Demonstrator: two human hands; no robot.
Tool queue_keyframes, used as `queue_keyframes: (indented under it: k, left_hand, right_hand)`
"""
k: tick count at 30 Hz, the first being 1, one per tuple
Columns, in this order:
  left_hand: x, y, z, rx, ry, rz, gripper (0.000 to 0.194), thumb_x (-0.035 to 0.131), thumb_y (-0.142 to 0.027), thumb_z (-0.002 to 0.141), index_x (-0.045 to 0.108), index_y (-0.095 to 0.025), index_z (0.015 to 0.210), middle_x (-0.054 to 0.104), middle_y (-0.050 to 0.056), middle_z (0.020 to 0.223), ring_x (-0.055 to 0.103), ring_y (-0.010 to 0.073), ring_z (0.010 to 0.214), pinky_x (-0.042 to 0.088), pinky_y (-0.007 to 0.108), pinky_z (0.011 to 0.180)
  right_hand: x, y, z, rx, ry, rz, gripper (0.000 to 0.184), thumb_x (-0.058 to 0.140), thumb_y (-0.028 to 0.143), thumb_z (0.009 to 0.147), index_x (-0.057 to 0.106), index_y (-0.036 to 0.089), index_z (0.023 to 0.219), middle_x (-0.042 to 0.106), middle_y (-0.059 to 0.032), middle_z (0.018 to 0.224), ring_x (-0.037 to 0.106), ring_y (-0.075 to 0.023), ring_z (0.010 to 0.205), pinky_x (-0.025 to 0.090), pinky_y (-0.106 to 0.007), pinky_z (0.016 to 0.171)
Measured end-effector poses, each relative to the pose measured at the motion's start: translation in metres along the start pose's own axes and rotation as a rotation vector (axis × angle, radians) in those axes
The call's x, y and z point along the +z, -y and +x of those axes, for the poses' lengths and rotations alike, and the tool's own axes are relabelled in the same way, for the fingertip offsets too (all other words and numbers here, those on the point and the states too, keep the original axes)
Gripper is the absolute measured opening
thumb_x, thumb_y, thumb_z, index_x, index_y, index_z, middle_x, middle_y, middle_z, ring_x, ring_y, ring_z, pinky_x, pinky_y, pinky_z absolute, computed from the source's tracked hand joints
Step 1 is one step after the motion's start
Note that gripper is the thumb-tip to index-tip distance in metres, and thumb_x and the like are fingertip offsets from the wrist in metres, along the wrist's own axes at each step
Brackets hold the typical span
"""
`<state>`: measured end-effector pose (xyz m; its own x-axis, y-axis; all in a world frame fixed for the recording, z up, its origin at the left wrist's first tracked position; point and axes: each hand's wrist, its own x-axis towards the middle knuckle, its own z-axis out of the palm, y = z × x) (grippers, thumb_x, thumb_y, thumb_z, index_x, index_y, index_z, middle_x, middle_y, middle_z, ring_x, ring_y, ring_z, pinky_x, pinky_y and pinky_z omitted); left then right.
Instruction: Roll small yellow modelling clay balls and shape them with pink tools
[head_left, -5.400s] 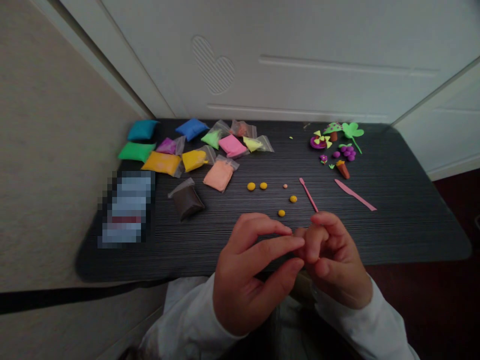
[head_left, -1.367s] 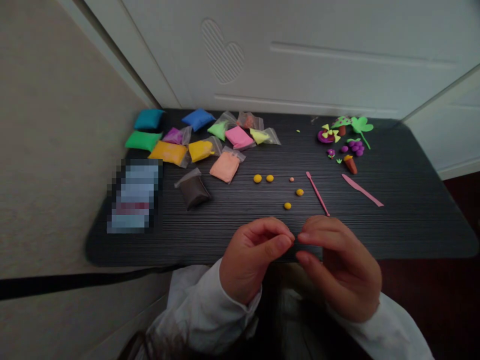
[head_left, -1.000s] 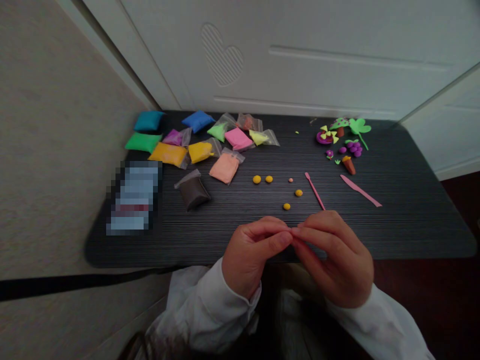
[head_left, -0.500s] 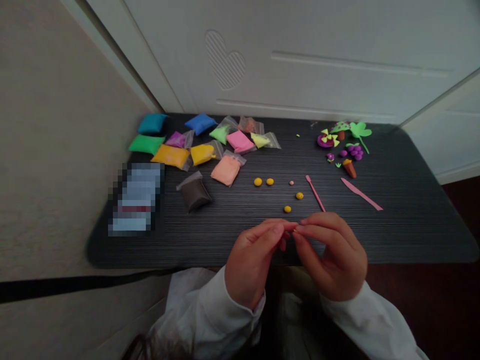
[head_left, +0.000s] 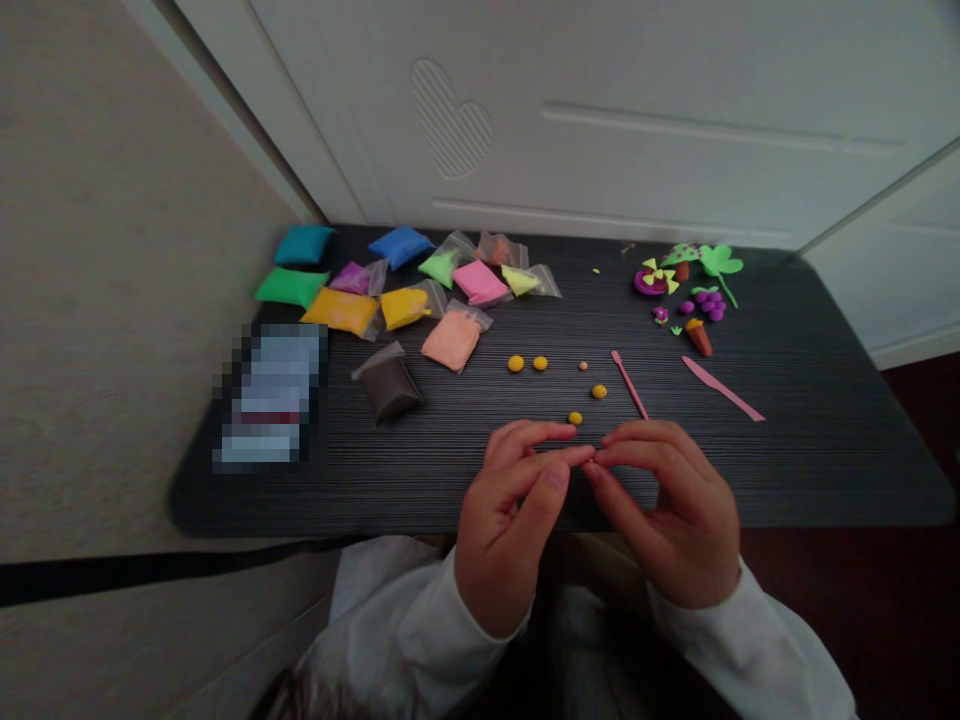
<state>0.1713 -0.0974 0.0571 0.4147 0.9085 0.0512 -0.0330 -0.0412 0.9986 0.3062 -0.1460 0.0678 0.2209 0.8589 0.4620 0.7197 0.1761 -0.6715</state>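
My left hand (head_left: 506, 520) is over the front of the table, fingers stretched out and apart. Its index fingertip touches the fingertips of my right hand (head_left: 667, 510). Thumb and index finger of the right hand are pinched on a tiny pale piece of clay (head_left: 591, 460), mostly hidden by the fingertips. Just beyond the hands lie small yellow clay balls (head_left: 575, 418), several in all; one, a speckled yellow ball (head_left: 599, 392), has tiny marks on it. Near them rests a tiny peach clay ball (head_left: 583, 366). A thin pink modelling tool (head_left: 630, 385) lies past my right hand.
Bags of coloured clay (head_left: 341, 311) spread over the back left, with a dark brown bag (head_left: 390, 388) nearer. A blurred-out phone-like screen (head_left: 270, 400) lies at left. Finished clay figures (head_left: 709, 303) stand at back right, behind a pink plastic knife (head_left: 722, 387).
My left hand's fingers have spread, with its index finger reaching to the right fingertips and its thumb drawn away. The right hand keeps its pinch and has shifted slightly. The table items stay put.
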Motion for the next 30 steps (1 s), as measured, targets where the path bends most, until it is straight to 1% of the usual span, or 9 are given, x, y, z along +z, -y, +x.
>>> queue_keyframes:
  k: [3,6,9,14,21,30]
  left_hand:
    - [0.0,0.0,0.0,-0.027,-0.001,-0.035,0.025,0.046,-0.021,0.085,0.07,-0.024,0.091,0.06,0.004,0.106,0.048,0.0211,0.106,0.032,0.037,0.096]
    - [-0.001,0.0,0.0,-0.046,0.018,-0.062,0.025,0.045,-0.021,0.086,0.07,-0.024,0.088,0.06,0.004,0.106,0.048,0.0214,0.107,0.031,0.037,0.097]
    - [-0.001,0.0,0.001,-0.034,0.037,-0.055,0.025,0.045,-0.022,0.086,0.07,-0.025,0.086,0.059,0.003,0.108,0.046,0.0212,0.108,0.03,0.037,0.097]
    - [-0.003,0.001,0.002,-0.039,0.054,-0.008,0.027,0.044,-0.025,0.085,0.071,-0.025,0.084,0.059,0.004,0.11,0.045,0.0231,0.11,0.029,0.037,0.095]
    - [-0.004,0.002,0.002,-0.064,0.038,-0.063,0.029,0.043,-0.026,0.085,0.071,-0.024,0.081,0.059,0.004,0.111,0.045,0.0231,0.11,0.029,0.035,0.095]
    - [-0.003,0.004,0.002,-0.041,0.083,-0.065,0.028,0.043,-0.024,0.085,0.071,-0.025,0.085,0.058,0.003,0.113,0.043,0.0228,0.113,0.027,0.036,0.096]
  right_hand:
    - [-0.001,-0.001,0.0,-0.005,0.005,0.01,0.024,0.063,0.012,0.071,0.056,0.023,0.091,0.06,-0.0028,0.085,0.057,-0.0166,0.081,0.048,-0.033,0.071]
    - [-0.002,-0.001,0.001,-0.014,0.047,-0.014,0.028,0.063,0.013,0.071,0.056,0.023,0.096,0.061,-0.0038,0.088,0.057,-0.0172,0.084,0.048,-0.033,0.073]
    - [-0.004,-0.001,0.001,-0.021,0.089,-0.027,0.026,0.063,0.014,0.071,0.059,0.022,0.095,0.062,-0.004,0.089,0.058,-0.0174,0.085,0.049,-0.033,0.073]
    - [-0.006,0.0,0.001,-0.027,0.114,-0.01,0.023,0.061,0.015,0.073,0.06,0.023,0.094,0.064,-0.0034,0.087,0.06,-0.0176,0.085,0.05,-0.034,0.073]
    - [-0.012,0.002,0.002,-0.032,0.198,0.013,0.023,0.057,0.012,0.076,0.061,0.024,0.096,0.065,-0.0029,0.089,0.06,-0.016,0.085,0.05,-0.032,0.073]
    - [-0.005,0.0,0.0,-0.011,0.119,-0.019,0.02,0.064,0.017,0.071,0.059,0.023,0.09,0.064,-0.0023,0.084,0.059,-0.0172,0.083,0.049,-0.034,0.073]
